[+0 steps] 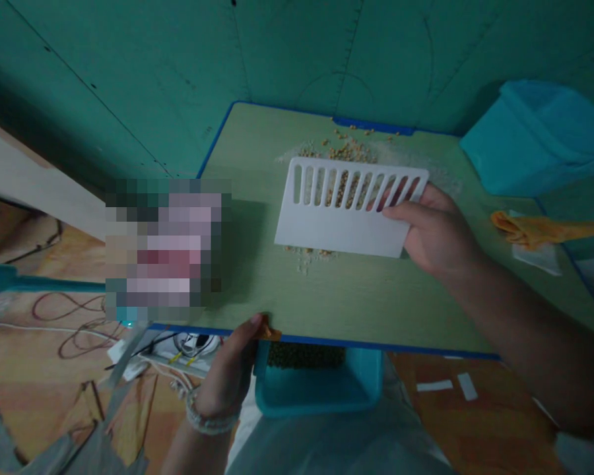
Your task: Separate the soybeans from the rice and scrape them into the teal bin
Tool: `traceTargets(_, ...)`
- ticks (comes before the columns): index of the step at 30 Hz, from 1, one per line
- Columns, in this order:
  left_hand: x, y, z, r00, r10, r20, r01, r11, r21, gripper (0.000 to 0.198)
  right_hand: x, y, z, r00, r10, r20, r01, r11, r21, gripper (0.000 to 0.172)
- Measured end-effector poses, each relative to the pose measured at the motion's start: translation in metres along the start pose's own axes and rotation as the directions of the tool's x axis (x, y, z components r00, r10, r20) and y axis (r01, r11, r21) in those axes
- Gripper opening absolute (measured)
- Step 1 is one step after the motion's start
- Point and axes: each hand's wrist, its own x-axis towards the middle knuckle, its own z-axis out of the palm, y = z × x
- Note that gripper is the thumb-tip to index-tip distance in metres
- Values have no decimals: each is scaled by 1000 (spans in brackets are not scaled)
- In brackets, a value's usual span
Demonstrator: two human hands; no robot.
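My right hand (438, 227) grips the right end of a white slotted plastic panel (339, 227), thumb on its near face. The panel is tilted above the table (376, 297), with a row of long slots along its far side. Tan-brown kernels (351, 150) and small white grains (309, 148) lie behind it and show through the slots; a few more lie at its near edge. At the front edge my left hand (232, 369), with a beaded bracelet, is closed by the left rim of a teal tray (319, 396), thumb over the table edge. Its other fingers are hidden. The tray holds dark green-brown grains.
A teal bin (539, 138) stands at the back right, near an orange cloth (549, 229). A blurred-out object (173, 251) covers the table's left side. Behind is a green wall (287, 53). Cables (74, 310) and a power strip lie on the floor to the left.
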Motion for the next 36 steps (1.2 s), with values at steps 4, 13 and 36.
traceTargets(4,0,0,-1,999,27,-20,-27,1000,-6,19,-3,-1,-5,999,43,10,-43,999,-3,19)
traceTargets(13,-1,3,2,1000,-6,-15,6,1000,-14,27,-2,-1,-2,996,79,33,-80,996,44,21)
traceTargets(36,0,0,1,1000,-18,7,18,999,-36,24,8,3,33,917,65,393,-59,998,-27,12)
